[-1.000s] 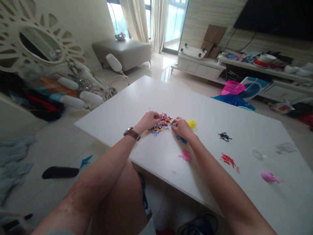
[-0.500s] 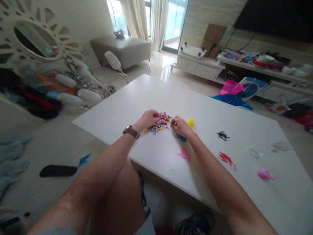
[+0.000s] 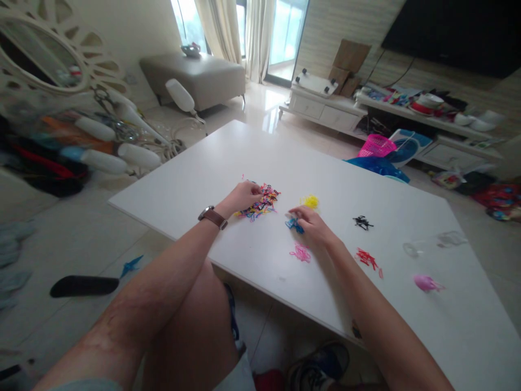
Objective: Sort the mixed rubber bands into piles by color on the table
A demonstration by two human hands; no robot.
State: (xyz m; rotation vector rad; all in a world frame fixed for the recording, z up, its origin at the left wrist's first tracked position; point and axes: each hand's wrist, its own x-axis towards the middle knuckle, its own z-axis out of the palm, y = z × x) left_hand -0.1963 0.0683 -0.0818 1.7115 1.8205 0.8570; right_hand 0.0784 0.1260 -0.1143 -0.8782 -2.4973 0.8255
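Observation:
A heap of small, thin, many-coloured bands (image 3: 266, 202), which look like little rubber bands, lies on the white table (image 3: 277, 157). My left hand (image 3: 243, 195) rests at the left side of this heap, fingertips curled together; what they pinch is hidden. My right hand (image 3: 311, 221) hovers over a small pile of blue bands (image 3: 293, 225), its fingers stretched out and slightly apart, with nothing visible in them. Just beyond it sits a yellow pile (image 3: 311, 201), and nearer to me a pink pile (image 3: 301, 252).
Farther right on the table are black bands (image 3: 362, 222), red bands (image 3: 367, 258), a pink rounded object (image 3: 424, 282) and a clear glass jar (image 3: 433, 244) on its side. A pink basket (image 3: 376, 145) stands on the floor beyond the table.
My right hand has moved from the edge of the mixed heap toward me and over the blue pile, its fingers loosening. My left hand stays at the heap. The view has shifted slightly.

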